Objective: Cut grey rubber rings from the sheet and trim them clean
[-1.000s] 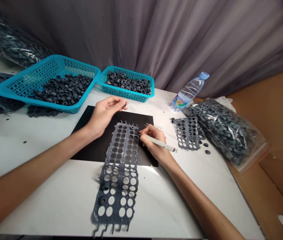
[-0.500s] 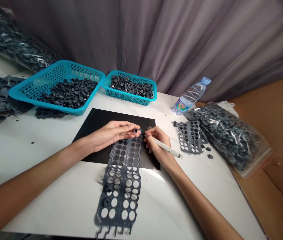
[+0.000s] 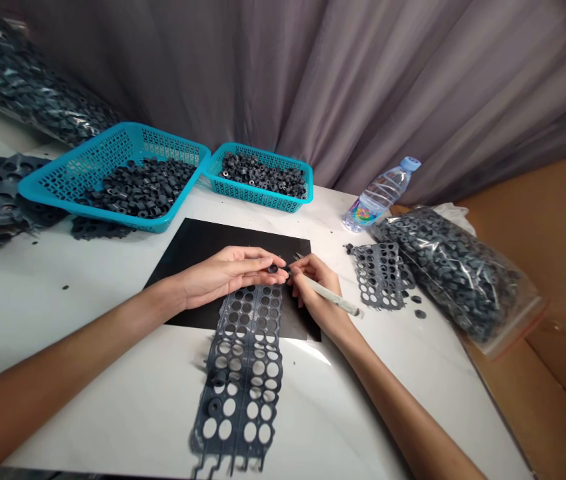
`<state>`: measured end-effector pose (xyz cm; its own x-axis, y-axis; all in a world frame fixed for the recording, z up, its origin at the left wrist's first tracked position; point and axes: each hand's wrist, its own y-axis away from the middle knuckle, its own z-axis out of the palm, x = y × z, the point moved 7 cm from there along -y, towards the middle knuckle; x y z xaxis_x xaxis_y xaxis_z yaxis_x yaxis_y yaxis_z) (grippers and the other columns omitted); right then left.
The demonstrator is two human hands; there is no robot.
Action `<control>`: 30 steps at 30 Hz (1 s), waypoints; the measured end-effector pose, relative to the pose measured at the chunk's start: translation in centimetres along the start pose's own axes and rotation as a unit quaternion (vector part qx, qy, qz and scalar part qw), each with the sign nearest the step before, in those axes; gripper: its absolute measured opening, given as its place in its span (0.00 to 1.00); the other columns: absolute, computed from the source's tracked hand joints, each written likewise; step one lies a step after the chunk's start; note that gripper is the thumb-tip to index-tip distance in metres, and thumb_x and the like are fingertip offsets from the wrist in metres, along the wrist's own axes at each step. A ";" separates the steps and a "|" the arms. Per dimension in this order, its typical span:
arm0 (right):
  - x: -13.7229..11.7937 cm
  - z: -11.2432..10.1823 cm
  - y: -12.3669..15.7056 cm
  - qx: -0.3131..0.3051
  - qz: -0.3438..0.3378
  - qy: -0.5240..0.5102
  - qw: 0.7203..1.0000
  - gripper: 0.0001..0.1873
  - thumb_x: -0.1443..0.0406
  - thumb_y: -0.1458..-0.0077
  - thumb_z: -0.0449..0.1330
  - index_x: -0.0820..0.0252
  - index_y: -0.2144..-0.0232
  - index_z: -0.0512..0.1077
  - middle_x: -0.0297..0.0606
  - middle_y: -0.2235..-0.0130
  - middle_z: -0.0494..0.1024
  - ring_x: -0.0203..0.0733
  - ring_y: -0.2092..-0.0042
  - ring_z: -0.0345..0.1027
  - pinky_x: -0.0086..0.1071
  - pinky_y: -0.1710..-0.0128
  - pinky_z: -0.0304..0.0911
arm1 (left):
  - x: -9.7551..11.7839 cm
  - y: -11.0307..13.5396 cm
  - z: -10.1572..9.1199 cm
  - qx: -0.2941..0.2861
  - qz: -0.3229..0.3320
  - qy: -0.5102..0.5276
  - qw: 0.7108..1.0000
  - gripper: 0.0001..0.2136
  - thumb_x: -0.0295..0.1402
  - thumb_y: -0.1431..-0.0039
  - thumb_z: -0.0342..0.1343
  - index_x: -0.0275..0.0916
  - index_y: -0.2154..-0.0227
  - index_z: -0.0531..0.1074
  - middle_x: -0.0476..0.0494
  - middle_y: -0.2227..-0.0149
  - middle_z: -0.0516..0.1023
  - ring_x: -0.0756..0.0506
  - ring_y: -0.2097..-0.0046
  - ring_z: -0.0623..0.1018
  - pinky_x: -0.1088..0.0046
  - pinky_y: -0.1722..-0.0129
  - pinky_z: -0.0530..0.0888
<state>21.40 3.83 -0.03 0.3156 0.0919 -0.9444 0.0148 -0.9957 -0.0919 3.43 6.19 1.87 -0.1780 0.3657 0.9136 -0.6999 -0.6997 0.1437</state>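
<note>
My left hand (image 3: 235, 275) pinches a small black rubber bushing (image 3: 273, 269) between thumb and fingers. Close beside it on the right, my right hand (image 3: 317, 283) is closed around a slim tool with a white handle (image 3: 335, 298). A pointed metal tip (image 3: 298, 256) shows above my right fingers; the tool's exact kind is unclear. Both sets of fingertips nearly meet over a black mat (image 3: 197, 247). Beneath the hands, a dark perforated rubber sheet (image 3: 247, 357) runs from the mat toward the table's front edge, with a few bushings still attached.
A large blue basket (image 3: 63, 193) and a smaller one (image 3: 263, 198) hold black bushings. At right stand a water bottle (image 3: 380, 193), another perforated sheet (image 3: 379, 275) and a clear bag of black parts (image 3: 463, 277). More sheets (image 3: 3, 193) and a bag (image 3: 27, 80) lie left.
My left hand has shifted slightly right and down with the bushing, bringing it closer to my right fingertips. My right hand has stayed almost in place.
</note>
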 end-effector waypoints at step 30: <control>0.1 0.2 -0.1 -0.009 0.009 -0.013 1.000 0.11 0.55 0.35 0.61 0.55 0.63 0.70 0.34 0.69 0.76 0.37 0.74 0.68 0.26 0.82 0.61 | 11.4 6.9 -17.4 0.463 0.267 -0.375 0.758 0.14 0.41 0.34 0.63 0.36 0.55 0.76 0.49 0.57 0.82 0.42 0.54 0.81 0.54 0.47 0.77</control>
<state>21.19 3.97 -0.21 0.2912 0.0750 -0.9537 0.0271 -0.9972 -0.0701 -15.44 16.21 6.64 0.4201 -0.3305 0.8451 0.1803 -0.8823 -0.4347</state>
